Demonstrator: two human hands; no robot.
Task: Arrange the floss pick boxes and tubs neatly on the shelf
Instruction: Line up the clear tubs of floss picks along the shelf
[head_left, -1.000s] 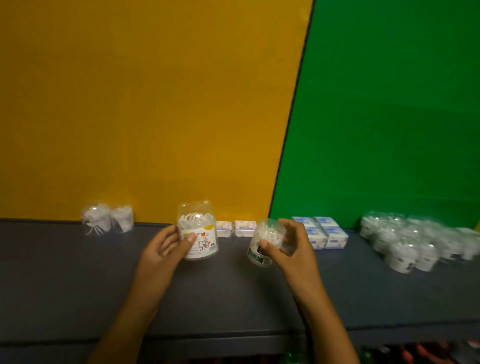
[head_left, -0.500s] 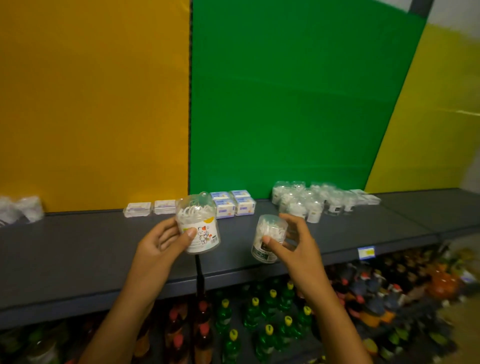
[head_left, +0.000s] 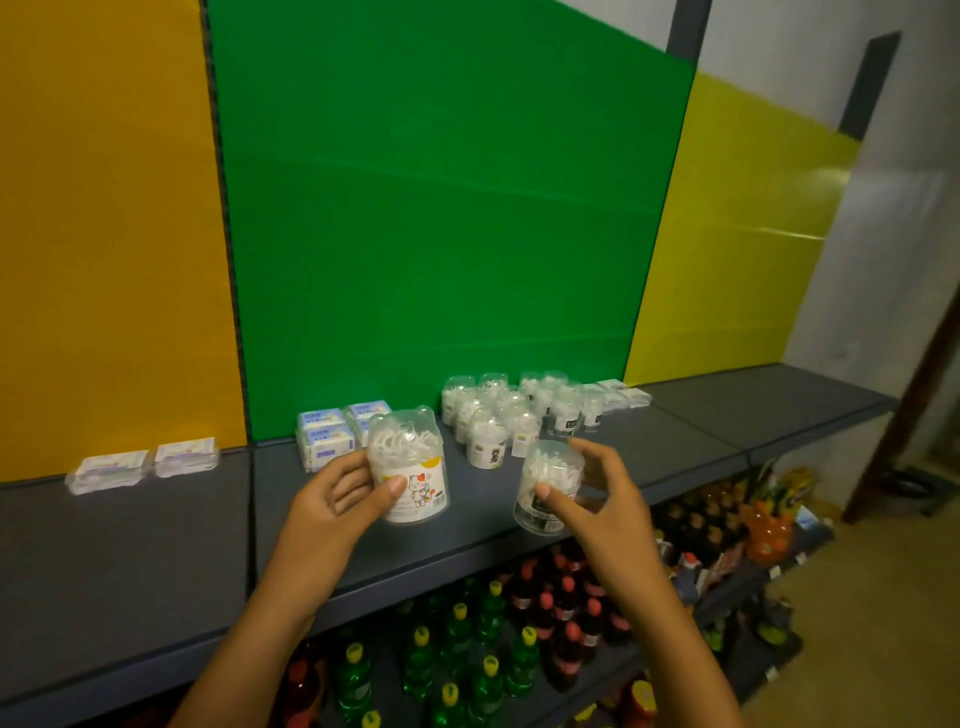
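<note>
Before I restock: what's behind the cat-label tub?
Behind the cat-label tub in the left hand sit blue-and-white boxes; the tub covers their right side.

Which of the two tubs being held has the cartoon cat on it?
The tub in the left hand, the cat-label tub; the right hand's dark-label tub has none.

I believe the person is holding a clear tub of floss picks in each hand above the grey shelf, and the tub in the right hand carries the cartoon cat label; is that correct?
Not quite: the head view shows the cartoon cat label on the tub held by the left hand. The right hand holds the smaller tub with a dark label. The rest stands: one clear tub in each hand, above the grey shelf.
</note>
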